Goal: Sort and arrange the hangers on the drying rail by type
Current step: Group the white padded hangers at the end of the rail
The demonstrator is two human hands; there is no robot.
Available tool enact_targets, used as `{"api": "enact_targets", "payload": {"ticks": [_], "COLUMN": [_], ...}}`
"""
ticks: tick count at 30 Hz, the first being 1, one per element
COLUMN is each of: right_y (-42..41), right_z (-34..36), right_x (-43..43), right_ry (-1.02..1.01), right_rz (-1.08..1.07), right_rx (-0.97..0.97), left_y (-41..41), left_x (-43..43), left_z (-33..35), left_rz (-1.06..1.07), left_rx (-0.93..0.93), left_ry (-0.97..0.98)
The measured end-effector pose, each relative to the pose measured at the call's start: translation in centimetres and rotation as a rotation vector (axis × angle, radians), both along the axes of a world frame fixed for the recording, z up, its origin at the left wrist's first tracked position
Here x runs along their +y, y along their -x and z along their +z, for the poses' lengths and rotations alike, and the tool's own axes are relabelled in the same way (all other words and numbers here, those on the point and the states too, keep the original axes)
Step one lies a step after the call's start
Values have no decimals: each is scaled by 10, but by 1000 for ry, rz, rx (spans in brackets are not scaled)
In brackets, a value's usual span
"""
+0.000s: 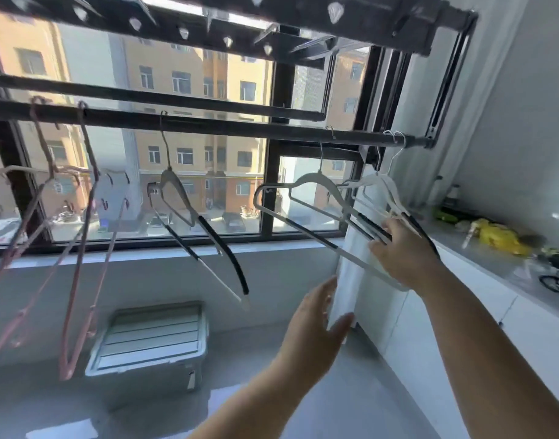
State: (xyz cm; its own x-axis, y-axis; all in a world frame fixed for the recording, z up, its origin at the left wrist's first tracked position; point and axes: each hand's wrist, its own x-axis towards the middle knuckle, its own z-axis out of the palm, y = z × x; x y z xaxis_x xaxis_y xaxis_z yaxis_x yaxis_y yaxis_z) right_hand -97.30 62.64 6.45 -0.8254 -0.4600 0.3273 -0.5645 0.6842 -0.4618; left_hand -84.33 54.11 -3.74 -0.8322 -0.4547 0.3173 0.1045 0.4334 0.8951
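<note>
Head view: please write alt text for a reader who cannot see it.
A person's right hand grips white hangers at the right end of a drying rail; the open left hand reaches up below. Pink hangers hang at the left, one white hanger mid-rail.

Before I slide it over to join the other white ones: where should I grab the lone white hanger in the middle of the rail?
Grip the white hanger at its neck under the hook, coming from its right side with the open left hand; its black-padded arms swing toward you.
</note>
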Motion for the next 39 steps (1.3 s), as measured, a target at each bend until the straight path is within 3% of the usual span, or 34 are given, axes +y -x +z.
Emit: {"api": "enact_targets", "payload": {"ticks": [4, 7, 11, 15, 21, 25, 30, 35, 39], "right_y": [0, -7, -18, -16, -3, 9, 21, 33, 39], "right_z": [-14, -18, -7, 11, -21, -56, -86, -97, -110], "right_x": [-3, -13, -29, -60, -93, -74, -25, 26, 37], "right_ry": [274, 447, 461, 521, 423, 434, 443, 504, 536], "right_rz": [150, 218, 283, 360, 313, 327, 452, 499, 436], "right_rx": [-222, -214, -70, -159, -190, -277, -482, -561, -597], "left_y": [25, 32, 27, 18, -7, -22, -31, -61, -73], "left_x": [5, 5, 1, -21, -61, -73, -108, -149, -175], "left_z": [11, 12, 15, 19, 3, -30, -52, -76, -91], "left_rz": [-28, -53, -93, -47, 93, 156, 448, 549, 553], "left_rx": [10, 5, 55, 22, -114, -246, -270, -338, -531], "left_ry": [27, 58, 88, 124, 111, 87, 142, 246, 236]}}
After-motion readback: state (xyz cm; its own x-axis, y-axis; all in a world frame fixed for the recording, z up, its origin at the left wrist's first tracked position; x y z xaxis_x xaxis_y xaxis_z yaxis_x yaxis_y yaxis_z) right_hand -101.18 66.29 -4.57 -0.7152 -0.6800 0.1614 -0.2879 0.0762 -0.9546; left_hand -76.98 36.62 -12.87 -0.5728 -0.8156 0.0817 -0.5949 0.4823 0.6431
